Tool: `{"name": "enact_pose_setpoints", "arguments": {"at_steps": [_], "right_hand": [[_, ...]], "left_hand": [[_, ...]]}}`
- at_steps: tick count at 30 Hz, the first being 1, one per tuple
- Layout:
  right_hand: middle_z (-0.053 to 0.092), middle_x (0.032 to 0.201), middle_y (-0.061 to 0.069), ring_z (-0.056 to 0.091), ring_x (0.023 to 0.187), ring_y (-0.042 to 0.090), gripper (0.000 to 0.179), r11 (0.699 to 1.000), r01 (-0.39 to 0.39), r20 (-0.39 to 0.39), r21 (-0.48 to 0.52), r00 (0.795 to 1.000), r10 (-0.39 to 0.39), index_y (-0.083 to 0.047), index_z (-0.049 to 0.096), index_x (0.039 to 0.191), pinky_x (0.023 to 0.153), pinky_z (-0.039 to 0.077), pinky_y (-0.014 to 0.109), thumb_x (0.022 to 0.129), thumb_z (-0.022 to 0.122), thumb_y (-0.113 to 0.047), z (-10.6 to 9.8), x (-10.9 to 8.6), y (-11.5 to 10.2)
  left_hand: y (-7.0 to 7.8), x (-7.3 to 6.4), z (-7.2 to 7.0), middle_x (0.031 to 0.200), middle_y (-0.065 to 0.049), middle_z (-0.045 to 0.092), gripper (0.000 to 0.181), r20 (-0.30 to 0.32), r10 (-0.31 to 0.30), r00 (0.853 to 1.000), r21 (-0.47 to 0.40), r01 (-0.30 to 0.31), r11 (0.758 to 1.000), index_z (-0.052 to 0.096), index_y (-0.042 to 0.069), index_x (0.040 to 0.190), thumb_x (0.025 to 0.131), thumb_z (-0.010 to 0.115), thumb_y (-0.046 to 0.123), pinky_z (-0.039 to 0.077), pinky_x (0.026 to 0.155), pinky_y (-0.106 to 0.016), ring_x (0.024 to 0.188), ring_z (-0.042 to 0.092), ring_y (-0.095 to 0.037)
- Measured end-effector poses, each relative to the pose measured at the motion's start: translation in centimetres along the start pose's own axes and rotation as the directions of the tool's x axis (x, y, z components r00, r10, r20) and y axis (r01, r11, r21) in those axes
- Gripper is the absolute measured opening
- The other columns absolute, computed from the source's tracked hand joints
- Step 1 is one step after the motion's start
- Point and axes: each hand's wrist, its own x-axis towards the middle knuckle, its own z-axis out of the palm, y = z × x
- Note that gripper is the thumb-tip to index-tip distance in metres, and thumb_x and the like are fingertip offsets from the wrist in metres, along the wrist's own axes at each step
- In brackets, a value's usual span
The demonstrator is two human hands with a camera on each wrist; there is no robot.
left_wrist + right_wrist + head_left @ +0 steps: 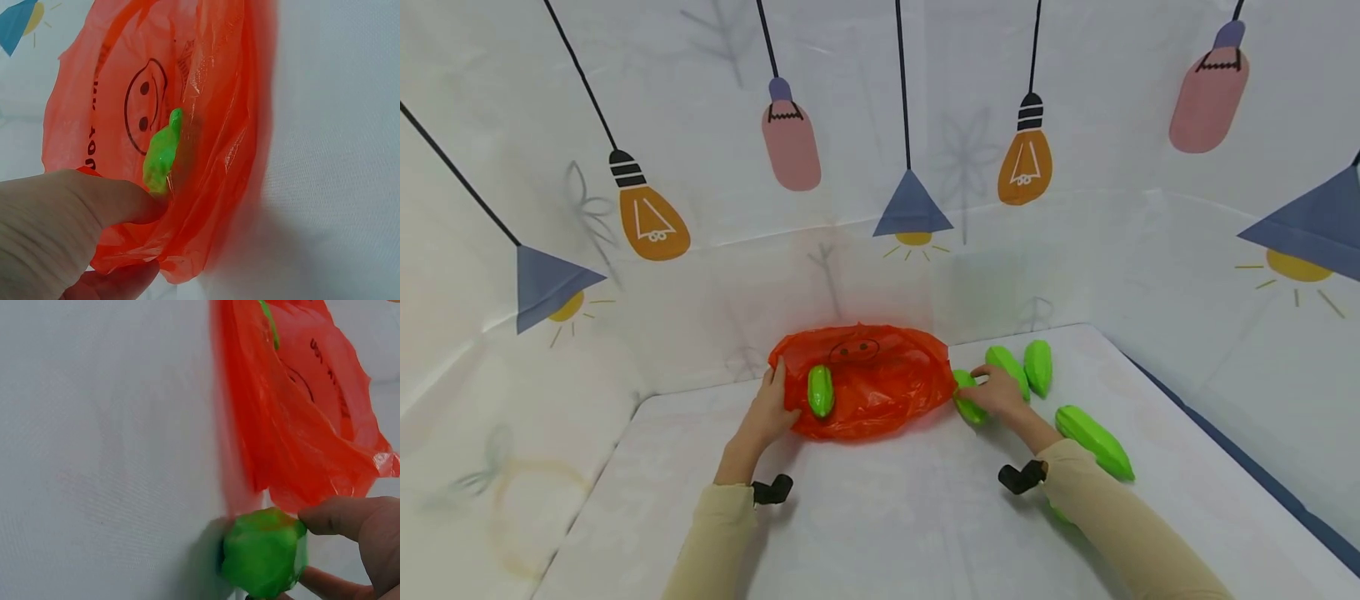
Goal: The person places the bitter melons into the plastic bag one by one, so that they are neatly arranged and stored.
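My left hand [769,407] grips the left end of a red plastic bag [891,396], the thumb inside the mouth and the fingers behind the film. Printed on the bag are a smiley face and dark lettering. One shiny green, ridged, cucumber-like vegetable [821,392] lies within its left part; the left wrist view shows its knobbed end [164,153] near my thumb. At the bag's right end, my right hand [1002,395] pinches another green cucumber-like vegetable [265,553] between thumb and fingers. That one is seen end-on in the right wrist view, low over the white surface.
Two more green vegetables, one of them at the back [1038,367], lie just beyond my right hand. A larger one [1096,442] rests beside my right forearm, and another is partly hidden under the sleeve. White sheets printed with lamps surround the white table [880,517].
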Motion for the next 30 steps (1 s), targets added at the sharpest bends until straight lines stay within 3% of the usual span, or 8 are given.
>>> {"name": "enact_pose_setpoints", "arguments": {"at_steps": [5, 10, 14, 23, 30], "right_hand": [[0.061, 0.115, 0.02, 0.058, 0.098, 0.032, 0.051, 0.998, 0.041, -0.021, -0.049, 0.999, -0.042, 0.0, 0.058, 0.126, 0.077, 0.053, 0.04, 0.085, 0.069, -0.029, -0.3, 0.0, 0.1], [0.066, 0.109, 0.016, 0.061, 0.091, 0.03, 0.051, 0.984, 0.131, -0.033, -0.118, 0.99, -0.136, -0.002, 0.064, 0.12, 0.07, 0.053, 0.037, 0.079, 0.076, -0.03, -0.1, 0.0, 0.1], [0.067, 0.107, 0.014, 0.062, 0.088, 0.027, 0.052, 0.982, 0.142, -0.028, -0.127, 0.989, -0.147, -0.002, 0.066, 0.117, 0.068, 0.054, 0.036, 0.075, 0.08, -0.03, 0.0, -0.1, -0.1], [0.065, 0.113, 0.018, 0.062, 0.093, 0.029, 0.051, 0.993, 0.105, -0.019, -0.055, 0.994, -0.106, -0.002, 0.065, 0.12, 0.072, 0.055, 0.037, 0.078, 0.078, -0.027, -0.6, 0.1, 0.3], [0.06, 0.123, 0.023, 0.059, 0.105, 0.033, 0.055, 0.988, 0.148, 0.005, 0.035, 0.989, -0.149, -0.001, 0.061, 0.127, 0.079, 0.054, 0.038, 0.081, 0.076, -0.027, -2.4, -0.6, -0.5]], "left_hand": [[0.0, 0.0, -0.1, 0.152, -0.031, 0.014, 0.099, 0.003, 0.007, 1.0, -0.015, -0.006, 1.0, 0.003, -0.004, 0.153, 0.083, 0.072, 0.002, 0.031, 0.105, -0.059, 0.133, 0.03, -0.049], [-0.4, -0.2, -0.2, 0.153, -0.031, 0.013, 0.098, -0.002, -0.006, 1.0, -0.014, 0.006, 1.0, 0.002, -0.004, 0.153, 0.084, 0.071, 0.004, 0.029, 0.106, -0.058, 0.135, 0.028, -0.048], [-0.5, -0.2, -0.2, 0.152, -0.032, 0.014, 0.098, -0.006, 0.01, 1.0, -0.028, -0.01, 1.0, 0.003, -0.005, 0.153, 0.083, 0.071, 0.002, 0.03, 0.105, -0.059, 0.134, 0.028, -0.049], [-0.1, -0.1, 0.3, 0.151, -0.031, 0.016, 0.098, -0.008, 0.018, 1.0, -0.027, -0.019, 0.999, 0.004, -0.005, 0.153, 0.083, 0.072, 0.004, 0.033, 0.103, -0.059, 0.132, 0.032, -0.049], [-0.1, 0.0, 0.3, 0.151, -0.031, 0.017, 0.098, -0.023, 0.03, 0.999, -0.019, -0.03, 0.999, 0.004, -0.005, 0.153, 0.083, 0.072, 0.003, 0.034, 0.103, -0.059, 0.131, 0.034, -0.049]]}}
